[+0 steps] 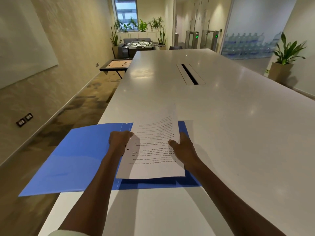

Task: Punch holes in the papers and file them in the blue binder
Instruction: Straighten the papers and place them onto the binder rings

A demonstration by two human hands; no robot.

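Both hands hold the papers [150, 150] over the open blue binder [76, 159].
Left hand [120, 141] curls round the left edge, right hand [180, 147] pinches the right.

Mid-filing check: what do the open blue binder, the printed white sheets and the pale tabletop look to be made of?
Open blue binder: probably thin plastic or coated card, smooth with a faint sheen, lying flat. Printed white sheets: ordinary matte paper, bending between the left hand and right hand, one punched hole visible. Pale tabletop: glossy laminate or solid surface; it mirrors ceiling lights.
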